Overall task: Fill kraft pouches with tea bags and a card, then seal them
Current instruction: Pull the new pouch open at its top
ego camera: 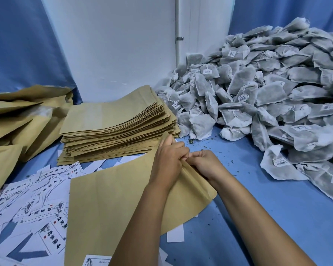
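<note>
Blue cloth (258,217) covers table and walls; both hands' fingers (178,148) pinch a kraft pouch (104,204).

A blue surface (258,217) carried everything, with dark crumbs (236,162) scattered across its middle. Behind stood a white wall (119,50) with a thin white pipe (178,29) clipped to it. Blue curtains (21,45) hung at both sides.
</note>
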`<action>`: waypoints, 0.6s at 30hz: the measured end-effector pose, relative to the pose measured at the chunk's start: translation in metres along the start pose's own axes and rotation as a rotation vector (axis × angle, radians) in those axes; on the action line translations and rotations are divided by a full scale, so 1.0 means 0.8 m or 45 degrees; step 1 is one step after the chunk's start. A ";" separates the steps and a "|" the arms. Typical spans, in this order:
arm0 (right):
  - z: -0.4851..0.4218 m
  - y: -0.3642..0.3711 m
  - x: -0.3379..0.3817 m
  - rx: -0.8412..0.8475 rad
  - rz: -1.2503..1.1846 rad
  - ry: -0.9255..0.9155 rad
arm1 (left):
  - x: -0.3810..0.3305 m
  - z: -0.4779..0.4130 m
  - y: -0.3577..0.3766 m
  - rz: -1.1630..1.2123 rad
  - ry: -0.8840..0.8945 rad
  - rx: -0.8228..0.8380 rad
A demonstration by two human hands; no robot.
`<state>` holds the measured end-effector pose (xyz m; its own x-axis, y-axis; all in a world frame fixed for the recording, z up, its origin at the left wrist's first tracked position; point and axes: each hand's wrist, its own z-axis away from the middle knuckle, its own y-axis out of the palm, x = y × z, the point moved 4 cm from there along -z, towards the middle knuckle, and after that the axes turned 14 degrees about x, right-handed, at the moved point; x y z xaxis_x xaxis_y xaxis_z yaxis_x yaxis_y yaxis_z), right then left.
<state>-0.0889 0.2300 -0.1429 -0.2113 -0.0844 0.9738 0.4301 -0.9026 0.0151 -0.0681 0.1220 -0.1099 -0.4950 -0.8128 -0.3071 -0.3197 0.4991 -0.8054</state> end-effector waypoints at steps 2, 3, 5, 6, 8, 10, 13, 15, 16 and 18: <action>-0.001 -0.001 -0.004 0.044 -0.161 0.063 | -0.001 0.002 -0.001 -0.041 -0.006 -0.035; -0.001 -0.002 -0.006 0.061 -0.238 0.098 | 0.000 0.004 -0.002 -0.039 -0.012 -0.059; -0.002 -0.001 -0.010 0.085 -0.333 0.150 | 0.005 0.007 0.000 0.015 -0.048 -0.086; -0.002 0.001 -0.011 0.091 -0.347 0.160 | 0.008 0.009 0.003 0.050 -0.079 -0.080; -0.004 0.004 -0.013 0.087 -0.330 0.164 | 0.012 0.010 0.008 0.097 -0.135 -0.049; -0.006 0.005 -0.014 0.093 -0.319 0.154 | 0.011 0.009 0.009 0.114 -0.141 -0.037; -0.006 0.007 -0.013 0.163 -0.347 0.145 | 0.010 0.009 0.005 0.118 -0.126 -0.086; -0.007 0.007 -0.012 0.180 -0.363 0.132 | 0.010 0.011 0.003 0.146 -0.138 -0.135; -0.007 0.008 -0.011 0.173 -0.367 0.126 | 0.010 0.012 0.003 0.167 -0.150 -0.158; -0.007 0.010 -0.010 0.158 -0.368 0.118 | 0.009 0.014 0.000 0.194 -0.151 -0.185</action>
<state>-0.0886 0.2214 -0.1516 -0.4169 0.1242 0.9004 0.4431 -0.8371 0.3207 -0.0629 0.1130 -0.1177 -0.4509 -0.7499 -0.4840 -0.3654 0.6498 -0.6665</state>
